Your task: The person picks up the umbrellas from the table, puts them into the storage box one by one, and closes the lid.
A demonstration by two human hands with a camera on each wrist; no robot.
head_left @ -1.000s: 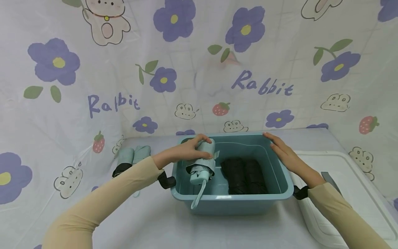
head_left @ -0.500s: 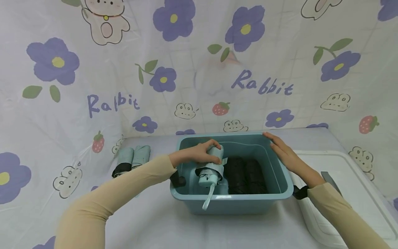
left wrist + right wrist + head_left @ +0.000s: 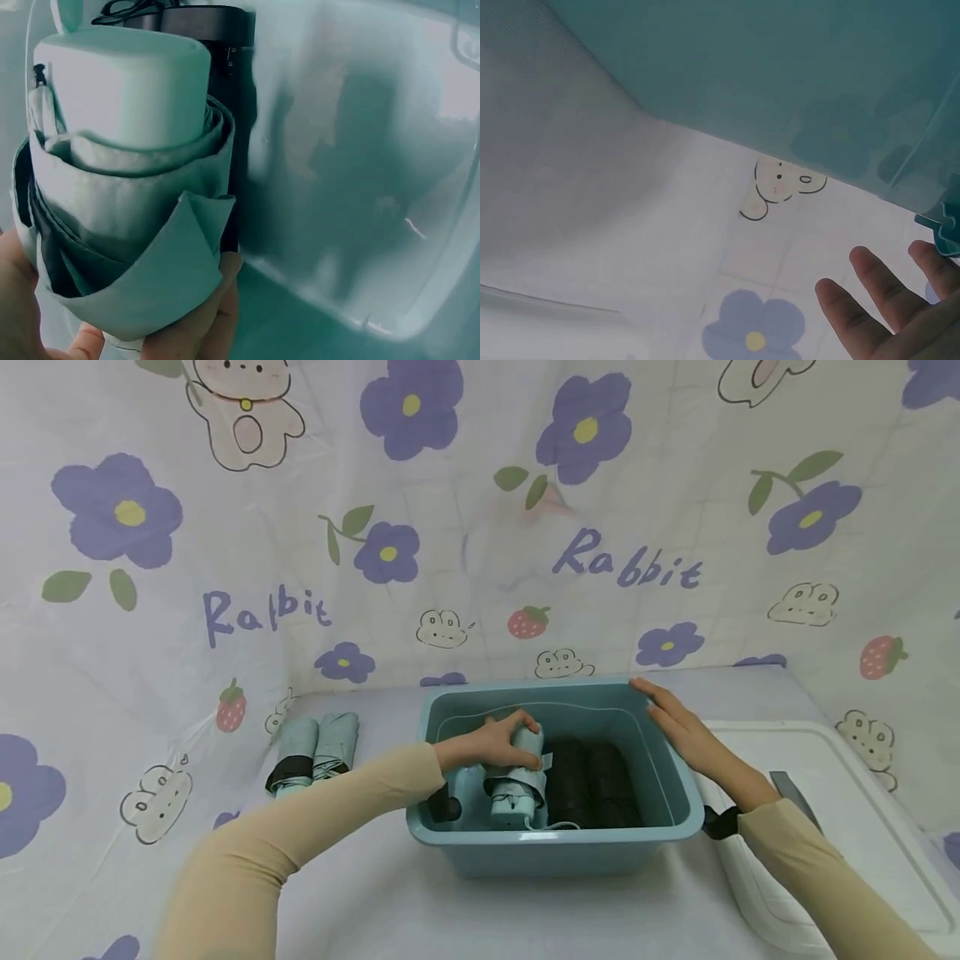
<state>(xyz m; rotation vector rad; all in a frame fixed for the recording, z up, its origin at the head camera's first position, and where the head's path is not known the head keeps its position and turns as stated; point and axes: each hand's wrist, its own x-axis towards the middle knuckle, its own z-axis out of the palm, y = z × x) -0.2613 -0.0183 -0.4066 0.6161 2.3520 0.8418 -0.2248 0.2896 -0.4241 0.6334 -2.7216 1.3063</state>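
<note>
My left hand (image 3: 491, 744) grips a folded pale-blue umbrella (image 3: 516, 800) inside the blue plastic bin (image 3: 555, 837). In the left wrist view the umbrella (image 3: 120, 90) shows its smooth handle end and loosely wrapped cloth, with fingers and thumb around the far part. Two black folded umbrellas (image 3: 592, 783) lie side by side in the bin, right of the pale one. My right hand (image 3: 686, 739) rests on the bin's right rim, its fingers fairly straight. In the right wrist view, those fingers (image 3: 881, 285) spread outside the bin wall (image 3: 727, 67).
Two more pale-blue folded umbrellas (image 3: 315, 750) with dark bands lie on the table left of the bin. A white lid (image 3: 840, 827) with a grey handle lies to the right. Behind stands a patterned curtain (image 3: 480, 568) with flowers and rabbits.
My left hand has moved the pale-blue umbrella rightward and lower into the bin, up beside the black ones. Its strap, which hung over the front rim, now lies inside. The right hand stays on the rim.
</note>
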